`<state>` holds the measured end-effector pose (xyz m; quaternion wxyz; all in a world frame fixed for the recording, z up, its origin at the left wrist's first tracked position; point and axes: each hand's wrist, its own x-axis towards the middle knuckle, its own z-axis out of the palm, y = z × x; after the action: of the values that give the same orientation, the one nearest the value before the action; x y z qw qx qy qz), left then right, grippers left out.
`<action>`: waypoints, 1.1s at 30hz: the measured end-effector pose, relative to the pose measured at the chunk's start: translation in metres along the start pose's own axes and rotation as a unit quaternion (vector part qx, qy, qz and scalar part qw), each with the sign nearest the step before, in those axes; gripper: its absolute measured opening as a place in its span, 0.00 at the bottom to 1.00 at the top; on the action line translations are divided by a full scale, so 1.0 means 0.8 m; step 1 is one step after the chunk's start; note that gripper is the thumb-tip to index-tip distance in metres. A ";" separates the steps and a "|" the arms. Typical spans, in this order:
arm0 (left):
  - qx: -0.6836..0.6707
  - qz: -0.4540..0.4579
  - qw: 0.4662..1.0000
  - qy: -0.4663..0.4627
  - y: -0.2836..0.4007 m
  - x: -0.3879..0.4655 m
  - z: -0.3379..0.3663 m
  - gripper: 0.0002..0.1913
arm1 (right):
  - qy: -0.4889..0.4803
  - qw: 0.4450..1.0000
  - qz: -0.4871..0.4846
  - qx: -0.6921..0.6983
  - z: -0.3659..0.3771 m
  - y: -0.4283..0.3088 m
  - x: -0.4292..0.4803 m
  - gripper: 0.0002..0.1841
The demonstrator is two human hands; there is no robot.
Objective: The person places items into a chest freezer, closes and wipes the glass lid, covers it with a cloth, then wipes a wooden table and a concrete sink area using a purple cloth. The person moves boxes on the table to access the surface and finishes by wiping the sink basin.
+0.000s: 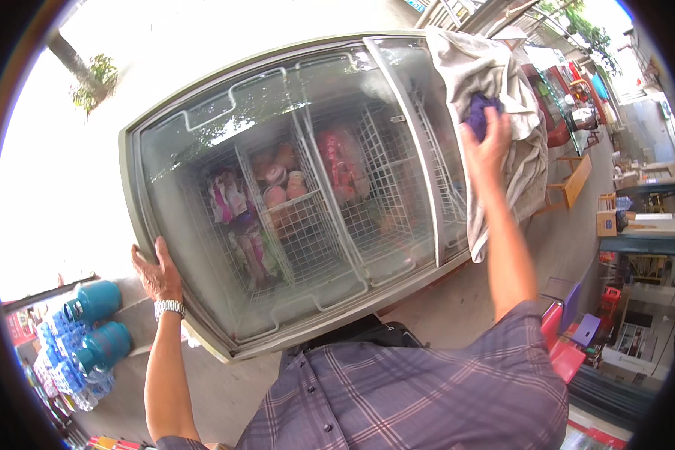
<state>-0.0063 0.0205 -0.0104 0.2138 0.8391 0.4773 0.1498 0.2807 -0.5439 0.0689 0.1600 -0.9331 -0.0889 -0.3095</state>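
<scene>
A chest freezer with sliding glass lids (197, 169) stretches out before me, its frame pale. Inside it, wire baskets (309, 247) hold several packs and tubs of frozen goods (281, 180), seen through fogged glass. My left hand (156, 271), with a metal-band watch on the wrist, rests on the freezer's left rim. At the right end my right hand (488, 146) has its fingers on a bunched purple cloth (480, 115). Under that cloth a large beige cloth (517, 163) lies draped over the freezer's right end and hangs down its front.
Two teal gas cylinders (98, 301) stand at the lower left beside wrapped packs of bottled water (62, 349). On the right are a wooden stool (572, 183), red and purple chairs (568, 349), and a cardboard box (606, 224). A tree trunk (76, 62) shows beyond the freezer.
</scene>
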 end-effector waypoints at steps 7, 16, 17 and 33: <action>0.007 0.002 1.000 -0.003 0.000 0.001 0.000 0.48 | -0.183 0.923 0.295 0.165 0.027 0.177 0.063 0.54; 0.029 -0.002 1.000 -0.002 -0.003 0.007 -0.001 0.48 | -0.026 0.989 0.125 -0.068 0.018 0.137 0.010 0.19; 0.028 -0.002 1.000 0.002 -0.004 0.008 0.000 0.48 | -0.041 0.988 0.129 -0.074 0.008 0.135 0.010 0.19; 0.027 0.001 1.000 0.012 -0.010 0.014 0.011 0.48 | -0.008 0.853 0.416 0.316 -0.108 0.076 -0.164 0.35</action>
<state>-0.0022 0.0315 -0.0215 0.1848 0.8433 0.4827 0.1470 0.1448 -0.6399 0.0401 0.5591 -0.7845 0.2138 -0.1621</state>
